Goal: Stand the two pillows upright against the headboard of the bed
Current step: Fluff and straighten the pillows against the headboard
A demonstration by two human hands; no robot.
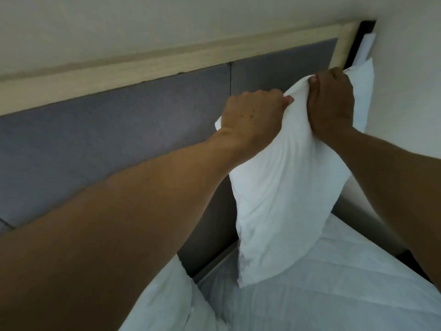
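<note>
Nearest to me, low in the view, a second pillow (171, 304) lies under my left forearm, soft and white, its cover creased; only part of it shows, so I cannot tell how it lies. Beside it the mattress (334, 295) stretches out in a white quilted cover with faint stitched bands.

Beyond that stands the pillow (286, 187) I am holding. It is upright on its lower end on the mattress, plump and wrinkled, tapering to a bunched top edge, and it sits close in front of the headboard (119, 139) near the bed's right end. My left hand (250, 118) is closed over the top left corner, thumb tip pressed into the cloth. My right hand (331, 101) is curled tight on the top edge just beside it, fabric gathered in the fist.

The headboard behind is made of flat grey padded panels with a vertical seam, matte and slightly fuzzy. A pale wooden frame (143, 70) runs along its top and down its right side. Above that is a plain cream wall (167, 25).
</note>
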